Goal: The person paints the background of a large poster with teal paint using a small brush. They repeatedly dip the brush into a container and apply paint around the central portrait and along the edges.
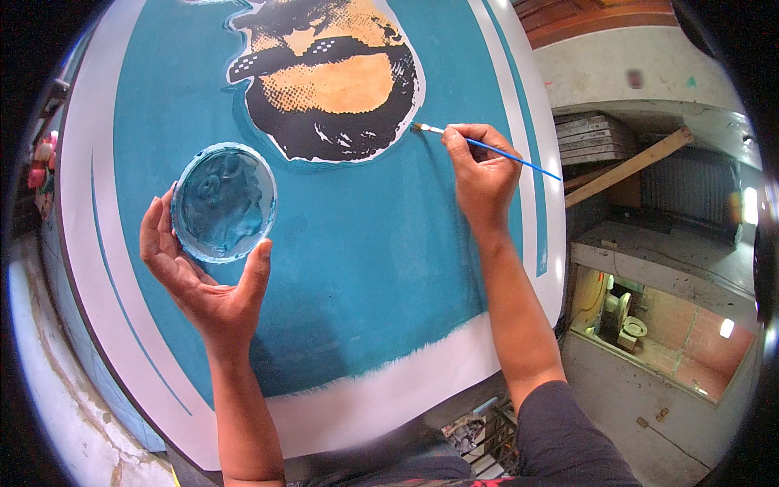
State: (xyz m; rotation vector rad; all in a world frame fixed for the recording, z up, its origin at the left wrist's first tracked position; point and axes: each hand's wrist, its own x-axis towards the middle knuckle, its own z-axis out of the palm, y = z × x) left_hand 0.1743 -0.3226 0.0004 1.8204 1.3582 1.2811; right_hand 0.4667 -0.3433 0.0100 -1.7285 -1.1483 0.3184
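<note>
Teal sheet (373, 268), tub (263, 187) covering part, plank (629, 165), possibly red bottles (42, 162)

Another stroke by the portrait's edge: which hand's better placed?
Right hand, likely: it holds the blue-handled brush, tip beside the portrait. The left hand holds the paint container, farther off.

One large white sheet (389, 404) covers nearly all of the tabletop (430, 418), of which only a narrow dark border is visible along the near and left edges. On the sheet there is a broad area of teal paint (373, 268), and in its upper part a black and orange figure (329, 85) with a white outline. The near margin is unpainted, with a brushy boundary.
</note>
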